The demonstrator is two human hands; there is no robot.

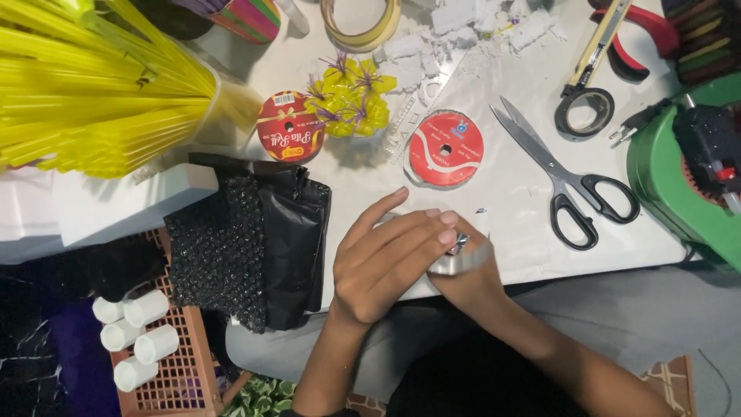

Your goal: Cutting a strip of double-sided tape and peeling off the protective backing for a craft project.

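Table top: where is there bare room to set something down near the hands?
Bare white table lies between the red ribbon spool and the scissors, running down to the near edge right of the left hand and right hand. The far side is crowded: yellow flowers, white foam scraps, tape roll, utility knife.

Craft worktable: scissors (567,179), ribbon spools (445,148), tape (363,22)
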